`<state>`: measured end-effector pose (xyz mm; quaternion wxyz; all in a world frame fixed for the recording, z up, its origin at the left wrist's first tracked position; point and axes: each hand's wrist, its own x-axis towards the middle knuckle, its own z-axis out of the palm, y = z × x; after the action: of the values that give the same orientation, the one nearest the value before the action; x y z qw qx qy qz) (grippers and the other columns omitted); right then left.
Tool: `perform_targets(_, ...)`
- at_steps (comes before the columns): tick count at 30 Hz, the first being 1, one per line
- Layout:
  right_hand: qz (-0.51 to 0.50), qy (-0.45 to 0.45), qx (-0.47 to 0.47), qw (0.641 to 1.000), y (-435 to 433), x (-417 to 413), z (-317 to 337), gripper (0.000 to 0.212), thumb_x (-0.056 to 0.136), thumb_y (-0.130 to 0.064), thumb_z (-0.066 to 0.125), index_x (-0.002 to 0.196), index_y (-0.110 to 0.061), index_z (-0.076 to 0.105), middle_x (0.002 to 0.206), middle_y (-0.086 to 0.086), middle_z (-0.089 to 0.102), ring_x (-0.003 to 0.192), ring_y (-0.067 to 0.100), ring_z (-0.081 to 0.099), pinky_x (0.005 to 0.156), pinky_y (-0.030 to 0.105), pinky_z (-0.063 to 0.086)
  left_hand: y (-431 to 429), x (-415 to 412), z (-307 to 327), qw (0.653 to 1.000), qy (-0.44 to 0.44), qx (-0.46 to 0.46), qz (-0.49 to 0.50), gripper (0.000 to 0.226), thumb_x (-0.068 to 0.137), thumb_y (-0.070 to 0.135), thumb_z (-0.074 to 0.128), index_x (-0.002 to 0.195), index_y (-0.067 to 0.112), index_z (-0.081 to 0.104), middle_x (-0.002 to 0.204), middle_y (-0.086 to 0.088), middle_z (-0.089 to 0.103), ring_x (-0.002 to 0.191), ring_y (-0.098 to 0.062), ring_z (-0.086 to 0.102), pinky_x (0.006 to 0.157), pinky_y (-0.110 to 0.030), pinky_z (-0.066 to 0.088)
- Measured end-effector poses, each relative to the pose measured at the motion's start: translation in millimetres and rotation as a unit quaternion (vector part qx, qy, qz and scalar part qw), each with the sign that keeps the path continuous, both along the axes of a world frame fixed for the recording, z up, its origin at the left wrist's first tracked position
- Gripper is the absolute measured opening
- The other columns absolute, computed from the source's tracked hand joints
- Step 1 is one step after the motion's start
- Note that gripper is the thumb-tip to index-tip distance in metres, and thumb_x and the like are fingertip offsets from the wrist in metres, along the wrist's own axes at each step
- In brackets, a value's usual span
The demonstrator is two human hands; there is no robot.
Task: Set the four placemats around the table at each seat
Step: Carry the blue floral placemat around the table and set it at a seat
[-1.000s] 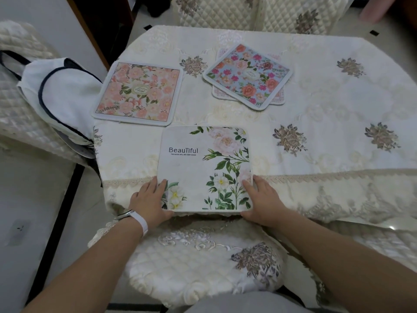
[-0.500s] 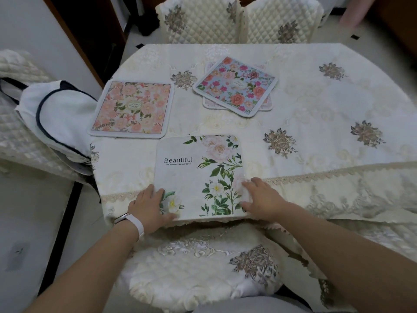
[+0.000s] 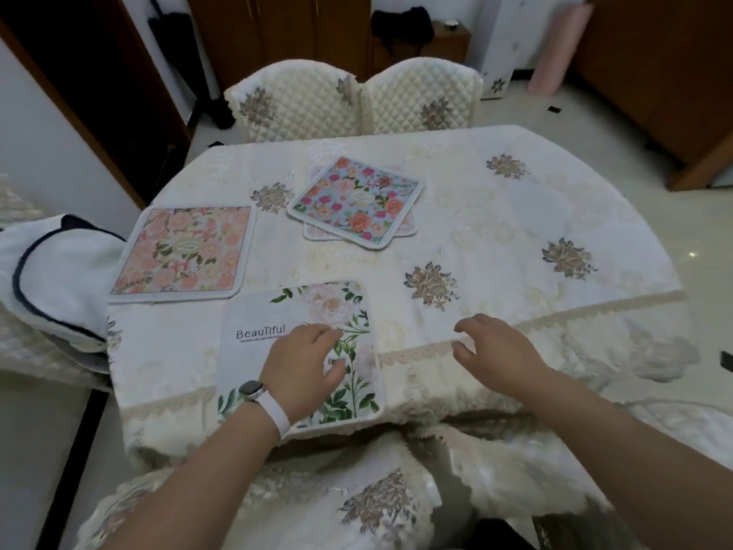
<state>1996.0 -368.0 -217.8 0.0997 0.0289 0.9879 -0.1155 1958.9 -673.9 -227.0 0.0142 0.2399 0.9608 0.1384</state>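
A white "Beautiful" placemat (image 3: 254, 351) with green stems lies at the table's near edge in front of me. My left hand (image 3: 303, 369), with a watch on the wrist, hovers over or rests on its middle, fingers loosely curled and holding nothing. My right hand (image 3: 494, 351) is to the right of it above the lace hem, fingers loosely bent and empty. A pink floral placemat (image 3: 182, 254) lies flat at the left seat. A blue floral placemat (image 3: 355, 200) lies askew on top of a pale pink one (image 3: 402, 228) near the table's middle.
The table wears a cream embroidered cloth (image 3: 496, 232). Two quilted chairs (image 3: 353, 101) stand at the far side, and a quilted chair seat (image 3: 317, 502) is just below me. A white bag with dark trim (image 3: 55, 271) sits on the left chair. Wooden cabinets line the back.
Both hands have left the white placemat's near corners. The left hand moved up over its middle and the right hand moved off to the right. The camera view lifted toward the far chairs.
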Motion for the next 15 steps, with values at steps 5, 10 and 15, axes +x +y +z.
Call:
perform_targets(5,-0.002,0.027,-0.028,0.999,64.0,7.6,9.4,0.040,0.097,-0.041,0.045,0.130,-0.021,0.055,0.130,-0.003,0.056,0.115,0.021,0.053,0.089,0.036,0.046,66.8,7.9,15.5,1.000,0.002,-0.003,0.012,0.047,0.081,0.044,0.046,0.114,0.018,0.067,0.113,-0.002,0.068,0.101,-0.025,0.062,0.080,-0.041,0.053)
perform_targets(10,0.023,0.050,-0.047,0.997,145.6,18.6,16.8,0.041,0.096,-0.042,0.044,0.130,-0.021,0.055,0.129,-0.002,0.056,0.113,0.021,0.053,0.089,0.037,0.047,161.2,23.9,24.2,0.999,0.001,-0.003,0.032,0.050,0.082,0.046,0.045,0.115,0.016,0.066,0.112,-0.003,0.068,0.101,-0.027,0.063,0.082,-0.041,0.054)
perform_targets(15,0.062,0.041,-0.051,0.996,227.3,27.9,22.2,0.045,0.097,-0.044,0.041,0.135,-0.023,0.051,0.133,-0.002,0.053,0.116,0.021,0.051,0.093,0.036,0.045,261.9,46.0,29.3,0.999,0.008,-0.005,0.042,0.050,0.082,0.047,0.044,0.116,0.018,0.066,0.113,-0.001,0.068,0.103,-0.024,0.062,0.080,-0.042,0.054)
